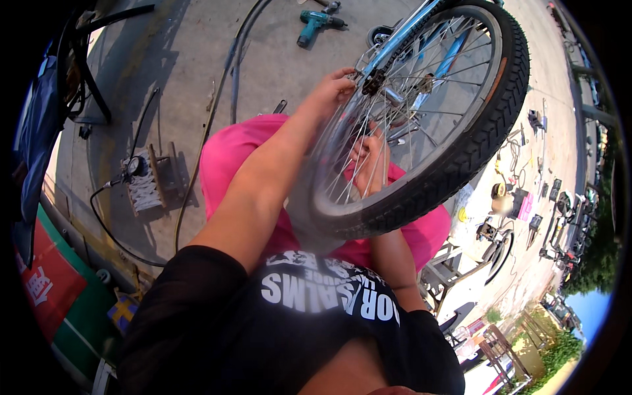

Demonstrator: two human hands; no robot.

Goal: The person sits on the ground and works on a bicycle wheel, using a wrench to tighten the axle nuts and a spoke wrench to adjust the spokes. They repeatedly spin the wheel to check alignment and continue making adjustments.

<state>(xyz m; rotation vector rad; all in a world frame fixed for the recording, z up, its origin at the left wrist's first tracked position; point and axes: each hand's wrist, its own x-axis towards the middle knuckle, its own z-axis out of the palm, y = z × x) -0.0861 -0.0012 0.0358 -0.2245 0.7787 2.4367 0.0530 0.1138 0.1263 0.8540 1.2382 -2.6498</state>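
Bicycle wheel (454,141) upright above the lap, black knobby tyre (490,131) seated on the rim, spokes blurred along the lower left arc. Blue frame tube (401,33) entering from the upper edge and meeting the wheel at the hub (388,92). Left hand (332,89) extended to the hub area, fingers curled at the axle end beside the sprocket (374,82); fingers bent and in contact with the metal there, but whether closed on a part cannot be told. Right hand (370,161) placed behind the spokes, inside the wheel circle and below the hub, fingers folded; seen only through the spokes, so grip state and any held item cannot be told. Both forearms rising from the lower edge, over a black printed shirt (316,296) and pink shorts (230,155). Concrete ground (197,59) below and around. Teal cordless drill (315,23) lying on the ground near the top edge, well apart from both hands. Black hose (234,72) running across the ground left of the left arm. Small wooden stand with a gauge and cable (141,174) on the ground at left. Assorted tools and parts (520,204) spread on the ground at right, beyond the tyre. Red and green panel (56,283) at the lower left edge.
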